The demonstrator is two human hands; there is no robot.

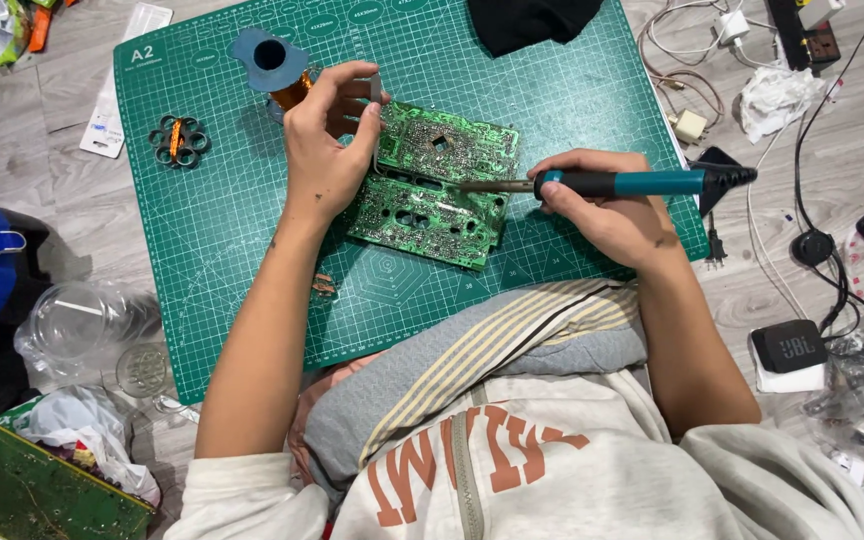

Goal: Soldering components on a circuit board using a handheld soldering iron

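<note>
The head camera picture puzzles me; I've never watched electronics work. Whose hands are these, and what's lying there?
The camera sits on the person's head and looks down, so both arms are their own. The right hand holds a soldering iron with a teal and black handle, its tip on a green circuit board. The left hand grips the board's upper left edge. The board lies on a green cutting mat on a wood-look floor. Farther up the mat are a tape roll and a small ring-shaped part. Cables and chargers lie to the right.
</note>
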